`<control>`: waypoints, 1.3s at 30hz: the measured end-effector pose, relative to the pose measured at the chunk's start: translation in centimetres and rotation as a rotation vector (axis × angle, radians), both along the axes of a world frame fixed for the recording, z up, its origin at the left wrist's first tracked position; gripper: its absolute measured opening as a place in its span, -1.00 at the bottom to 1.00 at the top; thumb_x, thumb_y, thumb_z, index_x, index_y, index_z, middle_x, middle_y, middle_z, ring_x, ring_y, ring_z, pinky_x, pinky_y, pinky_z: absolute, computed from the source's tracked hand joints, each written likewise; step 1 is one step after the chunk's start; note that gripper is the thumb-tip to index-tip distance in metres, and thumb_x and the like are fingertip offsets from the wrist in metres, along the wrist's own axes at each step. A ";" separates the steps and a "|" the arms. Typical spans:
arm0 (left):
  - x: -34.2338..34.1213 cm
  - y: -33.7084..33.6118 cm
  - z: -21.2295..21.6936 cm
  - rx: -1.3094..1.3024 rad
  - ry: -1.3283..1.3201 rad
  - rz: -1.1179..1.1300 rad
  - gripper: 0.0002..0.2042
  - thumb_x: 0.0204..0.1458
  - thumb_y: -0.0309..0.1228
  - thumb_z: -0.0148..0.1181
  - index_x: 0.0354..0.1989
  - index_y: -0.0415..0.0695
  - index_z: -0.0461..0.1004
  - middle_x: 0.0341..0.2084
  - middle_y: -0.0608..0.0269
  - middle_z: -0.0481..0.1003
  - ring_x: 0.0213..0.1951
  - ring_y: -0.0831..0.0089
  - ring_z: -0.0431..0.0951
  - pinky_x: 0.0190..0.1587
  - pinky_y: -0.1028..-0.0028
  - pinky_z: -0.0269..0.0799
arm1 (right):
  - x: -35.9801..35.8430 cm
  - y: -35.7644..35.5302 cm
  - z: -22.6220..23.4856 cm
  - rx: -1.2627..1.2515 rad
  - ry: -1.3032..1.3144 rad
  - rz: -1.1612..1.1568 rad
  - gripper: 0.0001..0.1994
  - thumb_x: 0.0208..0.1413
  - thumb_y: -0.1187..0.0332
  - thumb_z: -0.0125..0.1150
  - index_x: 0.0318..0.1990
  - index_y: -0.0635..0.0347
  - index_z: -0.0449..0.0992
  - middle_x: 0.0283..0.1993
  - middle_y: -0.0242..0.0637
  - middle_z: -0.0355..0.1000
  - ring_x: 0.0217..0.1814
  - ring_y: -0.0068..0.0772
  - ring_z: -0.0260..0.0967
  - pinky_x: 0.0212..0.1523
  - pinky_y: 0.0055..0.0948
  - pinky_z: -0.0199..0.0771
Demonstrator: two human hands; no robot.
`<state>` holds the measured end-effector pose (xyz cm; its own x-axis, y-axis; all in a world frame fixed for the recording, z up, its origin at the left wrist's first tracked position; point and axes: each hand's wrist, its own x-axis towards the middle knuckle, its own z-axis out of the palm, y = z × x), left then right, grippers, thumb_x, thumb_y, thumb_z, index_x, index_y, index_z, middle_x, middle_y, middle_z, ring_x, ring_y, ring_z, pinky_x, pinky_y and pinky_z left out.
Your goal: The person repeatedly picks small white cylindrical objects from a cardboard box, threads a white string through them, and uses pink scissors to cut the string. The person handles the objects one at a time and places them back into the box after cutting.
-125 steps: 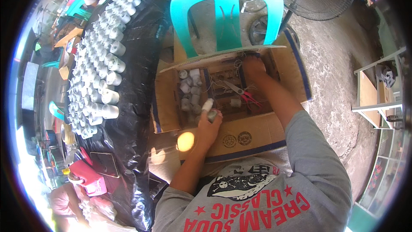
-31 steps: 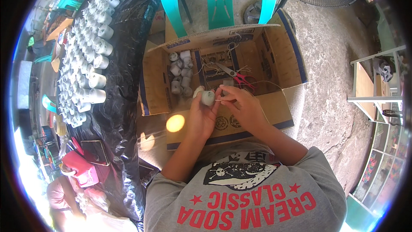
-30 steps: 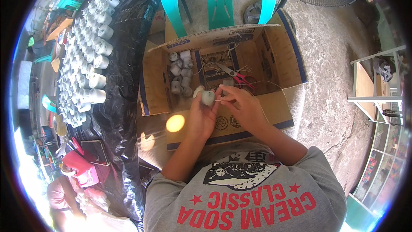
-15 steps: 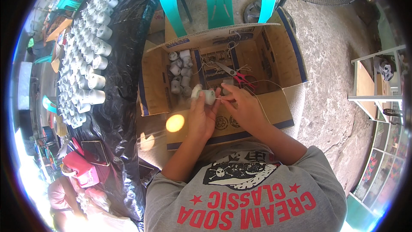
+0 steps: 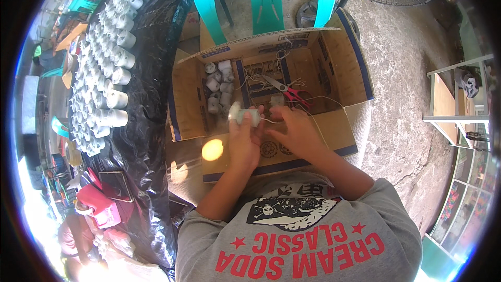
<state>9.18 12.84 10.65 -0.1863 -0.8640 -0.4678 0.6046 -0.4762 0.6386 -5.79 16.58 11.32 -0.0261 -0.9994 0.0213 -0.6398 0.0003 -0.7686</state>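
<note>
Pale cylinder (image 5: 249,118): one, lying on its side in the left hand, above the near flap of the box; a white piece, blurred, at its left end.
Left hand (image 5: 244,145): fingers and thumb closed around the pale cylinder.
String (image 5: 270,121): white, running from the cylinder's right end to the right hand.
Right hand (image 5: 300,133): fingers bent, thumb apart from the forefinger; whether any finger pinches the string, cannot tell.
Cardboard box (image 5: 342,133): open, flaps folded out, set before the person.
Grey cylinders (image 5: 225,87): a cluster, inside the box at left.
Single grey cylinder (image 5: 277,100): in the box, just beyond the right hand.
Scissors (image 5: 296,96): pink-handled, among loose strings in the box.
White cups (image 5: 111,118): many, in rows on black plastic (image 5: 151,104), left.
Chair (image 5: 268,8): turquoise, beyond the box.
</note>
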 end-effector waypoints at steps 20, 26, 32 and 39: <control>-1.3 1.4 0.1 -0.176 -0.159 -0.127 -0.22 0.08 -0.53 0.22 0.39 -0.18 -0.17 0.08 0.06 0.26 0.13 0.36 0.34 0.17 0.38 0.30 | -0.3 0.4 -0.2 -0.005 -0.138 -0.050 -0.53 0.04 0.46 0.23 0.13 0.13 0.28 -0.28 -0.21 0.54 0.03 -0.01 0.36 0.11 -0.14 0.27; -1.1 1.3 0.1 -0.166 -0.216 -0.126 -0.17 0.02 -0.52 0.29 0.39 -0.18 -0.17 0.11 0.05 0.27 0.09 0.38 0.37 0.14 0.41 0.33 | -0.7 1.1 -0.3 0.081 -0.314 -0.045 -0.45 0.04 0.57 0.19 0.21 0.11 0.19 -0.15 -0.11 0.48 -0.05 -0.04 0.43 0.00 -0.22 0.39; -1.4 1.3 -0.3 -0.180 -0.300 -0.221 -0.15 -0.01 -0.50 0.33 0.38 -0.23 -0.13 0.09 0.09 0.34 0.07 0.41 0.39 0.11 0.44 0.35 | -0.9 1.1 -0.1 0.214 -0.462 -0.137 -0.39 0.01 0.59 0.21 0.24 0.13 0.16 -0.03 -0.10 0.37 -0.08 -0.14 0.47 0.04 -0.24 0.38; -1.3 1.6 0.2 -0.327 -0.435 -0.359 -0.11 -0.03 -0.53 0.32 0.39 -0.26 -0.19 0.02 0.09 0.44 0.05 0.36 0.46 0.07 0.43 0.40 | -2.0 1.1 1.4 -0.287 0.107 0.069 -0.63 -0.02 0.53 0.24 0.01 0.12 0.46 -0.04 -0.18 0.39 0.03 -0.14 0.37 0.06 -0.24 0.38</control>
<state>7.87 14.45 10.86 -0.3426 -0.8938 -0.2893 0.0974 -0.3401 0.9353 -7.75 17.67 12.67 0.0593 -0.9516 0.3015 -0.7082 -0.2530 -0.6592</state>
